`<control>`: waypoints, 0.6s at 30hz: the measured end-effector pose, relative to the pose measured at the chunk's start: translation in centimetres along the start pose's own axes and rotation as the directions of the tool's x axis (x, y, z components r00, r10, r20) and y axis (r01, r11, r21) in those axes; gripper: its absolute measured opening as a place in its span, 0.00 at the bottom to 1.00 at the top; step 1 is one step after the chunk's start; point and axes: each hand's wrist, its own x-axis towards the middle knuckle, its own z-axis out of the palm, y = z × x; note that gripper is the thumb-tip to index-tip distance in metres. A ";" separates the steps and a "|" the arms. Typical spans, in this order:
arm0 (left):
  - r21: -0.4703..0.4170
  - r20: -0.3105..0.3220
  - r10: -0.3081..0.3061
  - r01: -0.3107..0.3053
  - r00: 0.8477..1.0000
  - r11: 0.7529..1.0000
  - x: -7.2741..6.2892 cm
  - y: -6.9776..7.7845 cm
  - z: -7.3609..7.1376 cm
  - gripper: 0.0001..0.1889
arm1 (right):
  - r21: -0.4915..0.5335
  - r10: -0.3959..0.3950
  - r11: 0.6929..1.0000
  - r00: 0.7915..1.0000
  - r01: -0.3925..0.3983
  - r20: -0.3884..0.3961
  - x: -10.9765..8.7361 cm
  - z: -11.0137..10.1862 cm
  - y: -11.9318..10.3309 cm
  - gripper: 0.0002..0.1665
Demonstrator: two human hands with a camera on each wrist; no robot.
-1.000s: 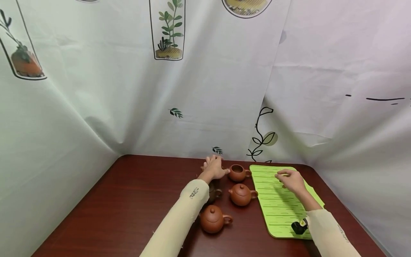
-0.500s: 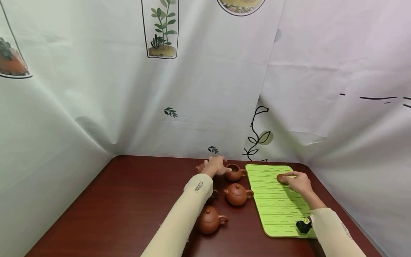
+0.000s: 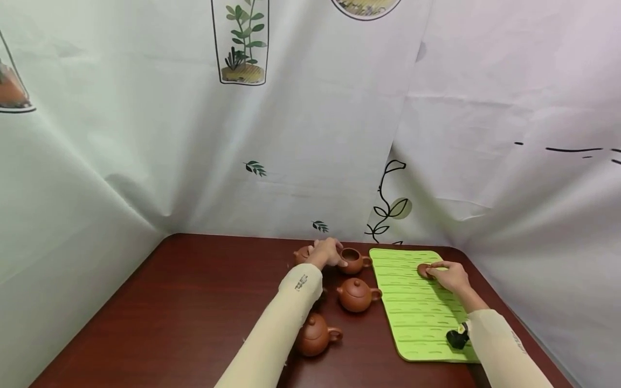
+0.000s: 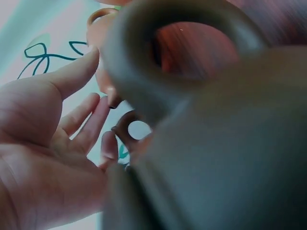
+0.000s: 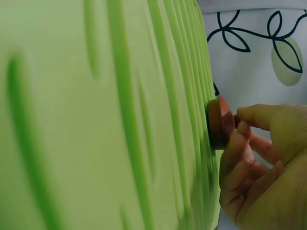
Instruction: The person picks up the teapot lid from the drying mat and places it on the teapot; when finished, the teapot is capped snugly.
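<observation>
My right hand point(image 3: 451, 277) pinches the knob of a reddish-brown teapot lid point(image 3: 423, 270) at the green ridged mat point(image 3: 412, 323); in the right wrist view the lid point(image 5: 220, 123) stands against the mat's surface. My left hand point(image 3: 327, 253) reaches across to the back row, thumb stretched out beside the lidless teapot point(image 3: 351, 263). In the left wrist view its fingers point(image 4: 88, 122) are extended and loose, with the thumb at or against that teapot's side; contact is hard to tell. A dark brown teapot point(image 4: 230, 134) fills the foreground there.
A lidded teapot point(image 3: 356, 295) sits in front of the lidless one, another point(image 3: 314, 335) nearer me beside my left sleeve. One more point(image 3: 302, 254) is partly hidden behind my left hand. A patterned white cloth point(image 3: 291, 188) hangs behind the dark red table point(image 3: 194, 302).
My right hand has lowered the lid to the mat. My left hand has shifted slightly and its thumb stays near the lidless teapot. The head view has turned a little to the right.
</observation>
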 end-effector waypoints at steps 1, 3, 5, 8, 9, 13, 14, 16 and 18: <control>-0.007 -0.003 0.004 -0.004 1.000 1.000 0.0 -0.1 0.1 0.26 | -0.001 0.001 1.000 1.000 -0.001 -0.001 0.1 0.1 0.1 0.26; -0.017 -0.012 0.010 -0.011 1.000 1.000 0.1 -0.4 0.2 0.26 | -0.009 -0.004 1.000 1.000 0.004 -0.003 0.3 0.3 0.1 0.26; -0.012 -0.016 0.010 -0.011 1.000 1.000 0.1 -0.4 0.4 0.26 | -0.008 -0.011 1.000 1.000 0.011 -0.002 0.3 0.4 0.2 0.25; -0.006 -0.026 0.006 -0.006 1.000 1.000 0.0 -0.3 0.3 0.26 | 0.004 -0.016 1.000 1.000 0.016 -0.003 0.4 0.3 0.0 0.24; -0.006 -0.025 0.004 -0.004 1.000 1.000 0.0 -0.3 0.2 0.26 | 0.005 -0.016 1.000 1.000 0.016 -0.004 0.4 0.3 0.0 0.23; -0.016 -0.031 0.002 -0.003 1.000 1.000 0.1 -0.3 0.3 0.26 | 0.003 -0.015 1.000 1.000 0.016 -0.017 0.5 0.3 0.0 0.22; -0.017 -0.030 0.001 -0.001 1.000 1.000 0.2 -0.4 0.3 0.26 | -0.003 -0.014 1.000 1.000 0.014 -0.022 0.6 0.3 0.1 0.22; -0.026 -0.024 -0.002 0.001 1.000 1.000 0.2 -0.4 0.4 0.26 | -0.007 -0.009 1.000 1.000 0.009 -0.023 0.6 0.4 0.2 0.22; -0.025 -0.018 -0.008 0.008 1.000 1.000 0.2 -0.5 0.5 0.26 | -0.004 -0.008 1.000 1.000 0.008 -0.019 0.6 0.6 0.3 0.22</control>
